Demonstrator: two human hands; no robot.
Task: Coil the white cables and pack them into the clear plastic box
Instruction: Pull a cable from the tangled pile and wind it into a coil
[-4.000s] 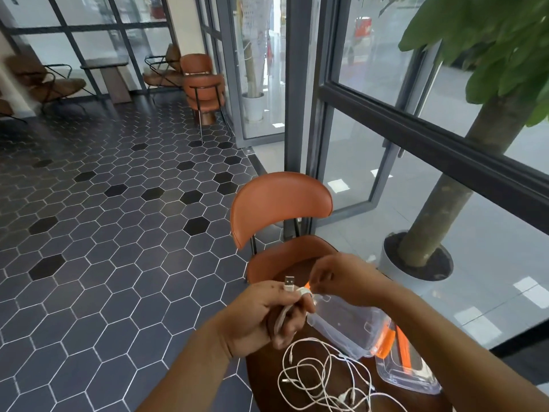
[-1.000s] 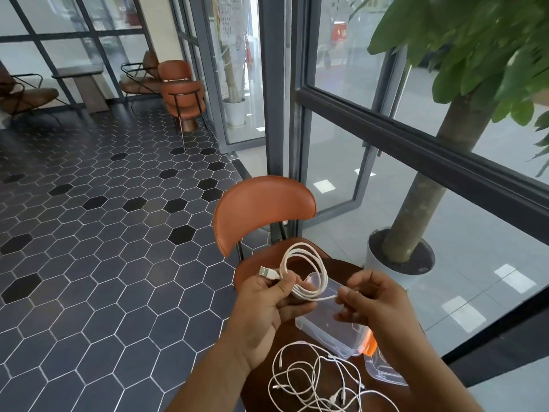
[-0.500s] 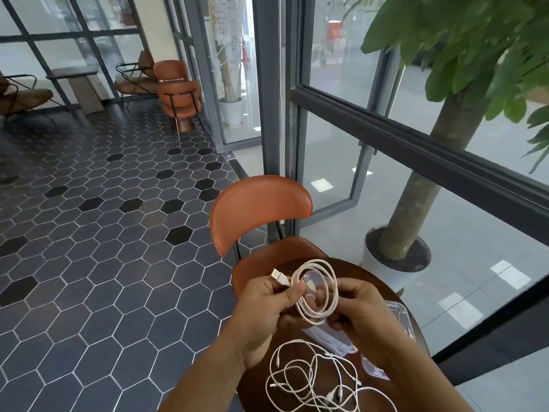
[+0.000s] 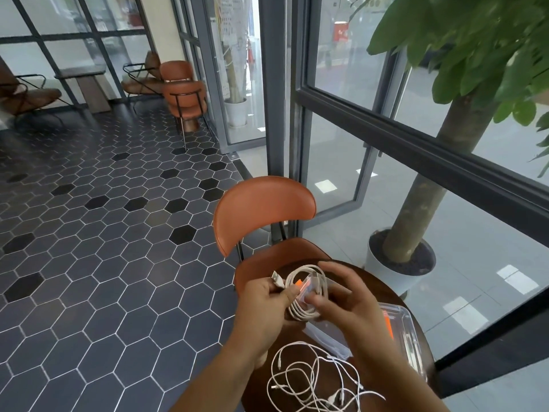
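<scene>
Left hand (image 4: 264, 304): fingers pinch the coiled cable (image 4: 307, 295), still.
Right hand (image 4: 344, 295): now closed around coil's side.
Coil: lower, over clear box (image 4: 398, 331).

We are logging a dark hexagon-tiled floor (image 4: 98, 263) with pale grout and scattered black tiles. We are noting an orange chair (image 4: 263, 215) with a curved back, standing at the far edge of a round dark wooden table (image 4: 383, 292). We are counting further seating at the far end: two stacked orange chairs (image 4: 184, 93), a brown lounge chair (image 4: 26, 96) and a small side table (image 4: 86, 84). We are recording dark-framed glass walls (image 4: 416, 144) along the right, daylight coming through them onto pale paving. We are listing a potted tree (image 4: 416, 221) in a white planter, its green leaves filling the upper right.
</scene>
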